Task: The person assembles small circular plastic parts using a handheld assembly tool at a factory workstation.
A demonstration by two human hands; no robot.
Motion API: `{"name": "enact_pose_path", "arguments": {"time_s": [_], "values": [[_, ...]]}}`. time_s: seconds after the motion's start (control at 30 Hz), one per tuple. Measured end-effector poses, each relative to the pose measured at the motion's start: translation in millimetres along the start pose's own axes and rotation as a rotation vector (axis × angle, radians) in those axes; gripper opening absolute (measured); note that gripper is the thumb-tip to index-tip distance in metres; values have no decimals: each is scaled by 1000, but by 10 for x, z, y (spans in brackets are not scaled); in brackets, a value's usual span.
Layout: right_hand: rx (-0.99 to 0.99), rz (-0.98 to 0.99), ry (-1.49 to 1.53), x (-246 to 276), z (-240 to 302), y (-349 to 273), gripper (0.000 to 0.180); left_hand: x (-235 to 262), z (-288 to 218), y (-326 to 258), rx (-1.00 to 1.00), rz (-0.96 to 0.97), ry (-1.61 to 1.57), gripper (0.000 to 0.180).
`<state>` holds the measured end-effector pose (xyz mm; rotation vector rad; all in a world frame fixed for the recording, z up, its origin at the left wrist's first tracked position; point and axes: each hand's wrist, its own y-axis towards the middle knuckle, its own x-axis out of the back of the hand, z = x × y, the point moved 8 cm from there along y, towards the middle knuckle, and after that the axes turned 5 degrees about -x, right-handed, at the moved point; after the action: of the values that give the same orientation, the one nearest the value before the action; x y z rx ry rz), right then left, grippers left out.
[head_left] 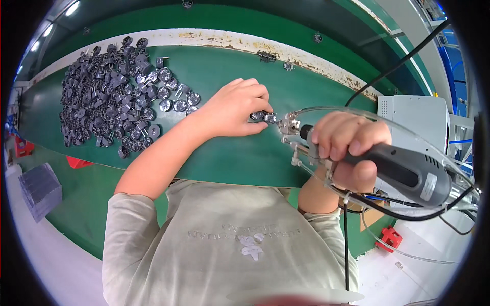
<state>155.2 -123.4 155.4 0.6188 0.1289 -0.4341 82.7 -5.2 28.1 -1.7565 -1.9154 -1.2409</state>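
1. Left hand pinches two dark parts between thumb and fingers, on the tabletop, right of its middle, between far and near edges.
2. Right hand grips the driver; its long axis points leftward, tip just beside the parts.
3. A loose pile covers the tabletop's left end, uncontained.

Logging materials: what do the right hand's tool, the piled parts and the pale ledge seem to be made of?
The tool: probably moulded plastic, dark grey and satin, going by its smooth casing and vent slots.
The piled parts: likely matte dark plastic; glossy faces and thin, metallic-looking pins show on some.
The pale ledge: perhaps painted metal, since its chipped coating shows rust-brown patches.
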Motion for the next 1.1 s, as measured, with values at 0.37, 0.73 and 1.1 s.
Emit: {"name": "enact_pose_path", "arguments": {"time_s": [0.37,0.73,1.1], "values": [[-105,86,-105,-34,-212,55,28,-10,33,14,7,6,-4,25],[-108,109,-93,-57,-236,30,28,-13,23,-11,4,-11,-4,24],[-145,94,-123,-107,-281,71,29,-18,56,-11,18,12,-16,24]]}}
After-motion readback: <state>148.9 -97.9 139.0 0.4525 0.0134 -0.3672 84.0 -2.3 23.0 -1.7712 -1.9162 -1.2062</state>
